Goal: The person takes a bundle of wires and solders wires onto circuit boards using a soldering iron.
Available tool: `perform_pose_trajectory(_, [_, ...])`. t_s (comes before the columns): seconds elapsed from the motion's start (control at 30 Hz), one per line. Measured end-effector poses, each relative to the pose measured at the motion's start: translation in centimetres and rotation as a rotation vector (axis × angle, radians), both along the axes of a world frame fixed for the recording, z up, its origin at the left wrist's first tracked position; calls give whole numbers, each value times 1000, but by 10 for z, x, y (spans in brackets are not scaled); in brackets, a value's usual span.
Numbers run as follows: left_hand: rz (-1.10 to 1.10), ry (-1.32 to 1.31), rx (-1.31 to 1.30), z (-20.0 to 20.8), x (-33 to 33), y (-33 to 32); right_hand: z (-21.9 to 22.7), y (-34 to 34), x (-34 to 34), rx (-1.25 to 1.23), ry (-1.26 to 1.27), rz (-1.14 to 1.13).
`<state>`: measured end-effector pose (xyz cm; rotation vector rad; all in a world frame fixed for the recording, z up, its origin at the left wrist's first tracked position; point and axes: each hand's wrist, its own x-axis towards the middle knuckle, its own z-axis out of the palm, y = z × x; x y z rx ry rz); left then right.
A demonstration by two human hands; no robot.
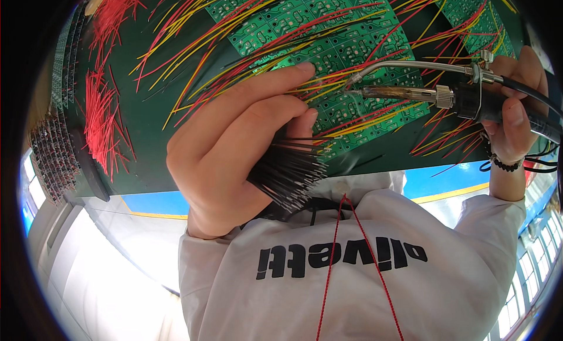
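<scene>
My left hand [234, 144] is closed around a bundle of thin black wires [290, 174], whose pale ends fan out below the palm. Its fingertips pinch close over a green circuit board panel [334, 59]; whether a single wire sits between them is too small to tell. At the right, my right hand [513, 106] grips a soldering iron [463, 99]. A bent metal feed tube [410, 65] is clamped along the iron. The iron's tip and the tube's end meet over the panel, just right of my left fingertips. Red, yellow and black wires [193, 42] stick out across the panel.
Loose red wires [101, 121] lie heaped on the dark green work surface [152, 144] at the left. Beyond them, a rack of stacked boards [56, 156] stands at the edge. Another wired green panel [469, 18] lies upper right. Black cables [542, 97] trail from the iron.
</scene>
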<state>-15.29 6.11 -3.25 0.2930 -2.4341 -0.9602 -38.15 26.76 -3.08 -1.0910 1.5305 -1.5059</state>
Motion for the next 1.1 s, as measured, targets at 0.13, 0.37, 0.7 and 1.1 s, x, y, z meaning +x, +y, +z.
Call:
perform_pose_trajectory(0.13, [-5,23,-10,-2,0,0,-2,2,5,8,66,-61])
perform_pose_trajectory(0.37, [12,-15,-1,0,0,2,-1,10,-2,-76,-64,-25])
perform_pose_trajectory(0.7, [-18,16,12,0,0,0,4,4,-4,-114,-27,-14])
perform_pose_trajectory(1.1, [181,49,212,-1,12,-10,-6,43,-19,-80,-148,-179])
